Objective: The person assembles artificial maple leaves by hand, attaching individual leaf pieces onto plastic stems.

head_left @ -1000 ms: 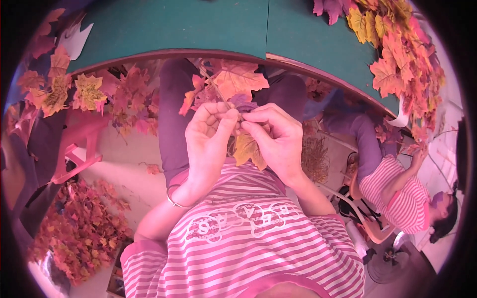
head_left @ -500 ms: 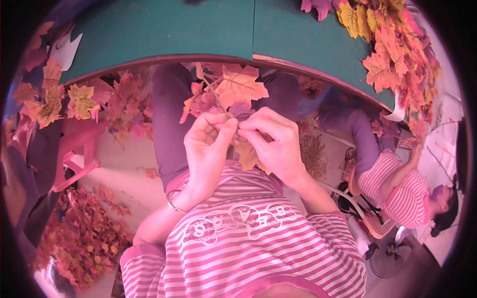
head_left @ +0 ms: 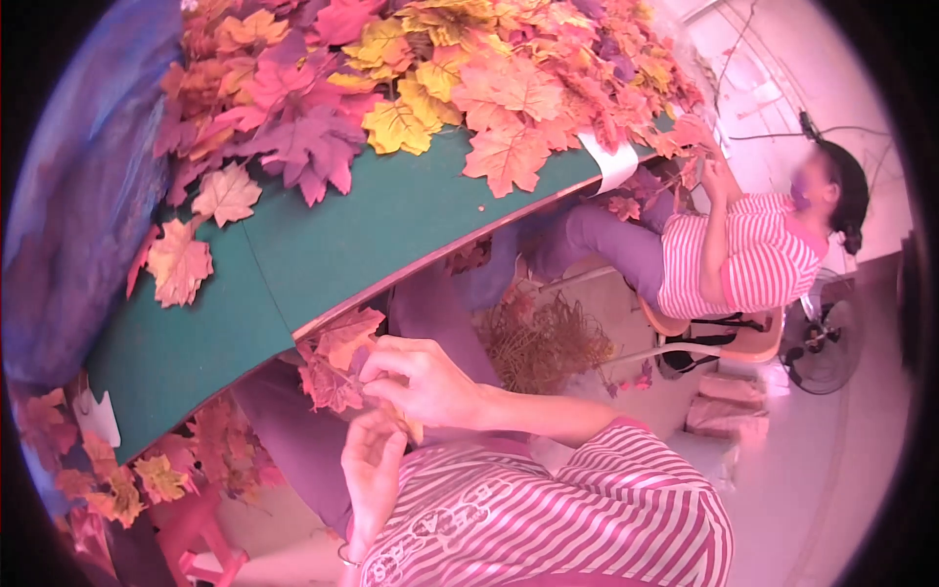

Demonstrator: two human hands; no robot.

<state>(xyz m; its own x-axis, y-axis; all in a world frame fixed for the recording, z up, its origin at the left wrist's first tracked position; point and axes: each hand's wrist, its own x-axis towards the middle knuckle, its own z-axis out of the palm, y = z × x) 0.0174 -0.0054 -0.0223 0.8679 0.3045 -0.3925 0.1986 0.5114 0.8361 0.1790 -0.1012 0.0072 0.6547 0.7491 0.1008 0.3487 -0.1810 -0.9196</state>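
A spray of artificial maple leaves (head_left: 333,377), orange and pinkish red, is held over my lap close to the table edge. My right hand (head_left: 425,383) pinches its stem, fingers bent beside a small purple leaf. Just below, my left hand (head_left: 374,468) is closed, thumb against fingertips, at the lower end of the spray. The exact grip point is partly hidden by the fingers. A yellowish leaf (head_left: 414,428) shows between the two hands.
Heaped artificial leaves (head_left: 518,83) cover the far side of the green table (head_left: 323,259). A co-worker (head_left: 743,245) sits at the right, near a fan (head_left: 822,338). A pink stool (head_left: 210,543) stands lower left; a bundle of dry stems (head_left: 543,342) lies beyond my knees.
The view has swung to the right, bringing the leaf heap and co-worker further in. My hands have moved slightly apart, the right now above the left, with the spray still held.
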